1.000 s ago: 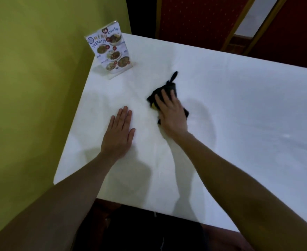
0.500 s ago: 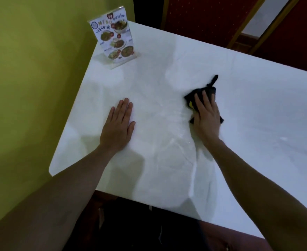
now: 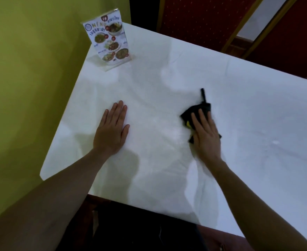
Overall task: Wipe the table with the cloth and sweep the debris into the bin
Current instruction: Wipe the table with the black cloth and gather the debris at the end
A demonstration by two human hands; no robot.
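Right hand (image 3: 206, 136), fingers spread flat, is pressing the dark cloth (image 3: 197, 112) at centre-right of the counter (image 3: 257, 109); left hand (image 3: 112, 131) is bracing, palm flat. Even pressure and overlapping strokes would wipe best.

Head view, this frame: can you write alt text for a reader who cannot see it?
The right hand presses a dark cloth flat on a white table, while the left hand rests open and flat beside it. A standing menu card sits at the far left corner, next to a yellow-green wall.
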